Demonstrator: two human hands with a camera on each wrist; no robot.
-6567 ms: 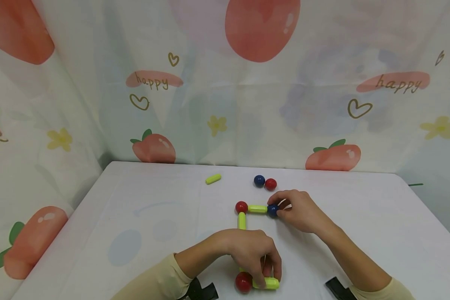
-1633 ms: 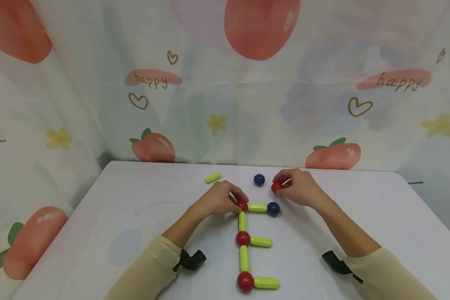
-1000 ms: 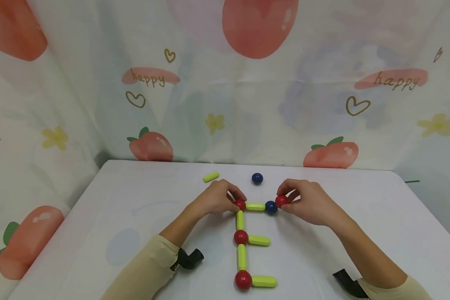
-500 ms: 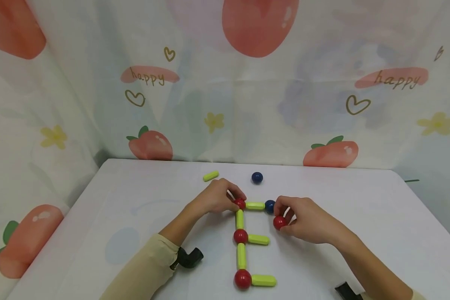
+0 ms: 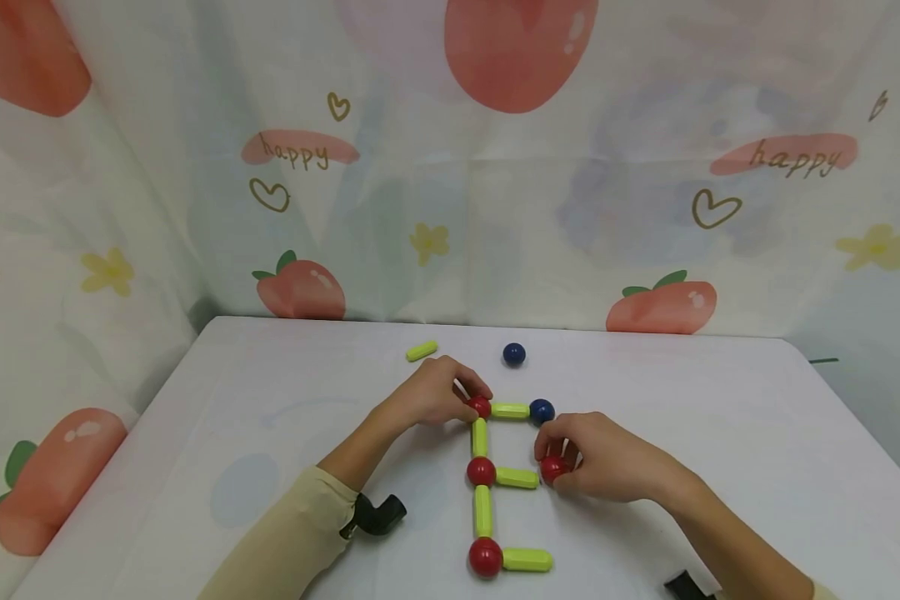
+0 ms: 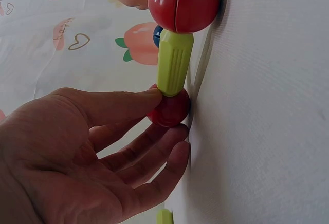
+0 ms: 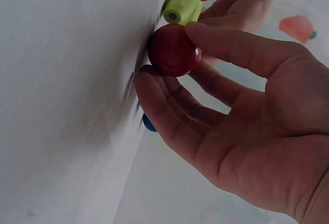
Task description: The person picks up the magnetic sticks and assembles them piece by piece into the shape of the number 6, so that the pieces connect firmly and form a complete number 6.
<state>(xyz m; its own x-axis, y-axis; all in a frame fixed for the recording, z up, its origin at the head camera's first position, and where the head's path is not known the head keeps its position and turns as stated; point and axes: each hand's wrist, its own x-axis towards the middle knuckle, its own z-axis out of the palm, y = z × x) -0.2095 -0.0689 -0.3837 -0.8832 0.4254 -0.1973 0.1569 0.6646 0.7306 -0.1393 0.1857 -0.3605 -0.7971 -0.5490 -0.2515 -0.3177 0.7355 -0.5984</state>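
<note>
On the white table lies an E-shaped figure of yellow-green rods and balls. My left hand [image 5: 431, 393] pinches the red ball [image 5: 479, 407] at its far corner, thumb and fingers on either side in the left wrist view. From that ball one rod [image 5: 510, 411] runs right to a blue ball [image 5: 542, 412]. My right hand [image 5: 607, 458] holds another red ball [image 7: 174, 50] between thumb and fingers, close by the free end of the middle rod [image 5: 517, 477]. That rod joins the middle red ball [image 5: 482, 472]. Nearest me, a red ball [image 5: 486, 557] bears a third sideways rod [image 5: 527, 560].
Toward the table's back edge lie a loose blue ball [image 5: 514, 354] and a loose yellow-green rod [image 5: 422, 351]. Behind the table [image 5: 157, 483] hangs a printed curtain [image 5: 510, 217]. Black wrist cameras [image 5: 378, 515] sit at both sleeves.
My right hand has taken the red ball from the back and carried it past the blue ball toward me, to the middle rod. Earlier, my left hand moved from the near rod to the far corner ball.
</note>
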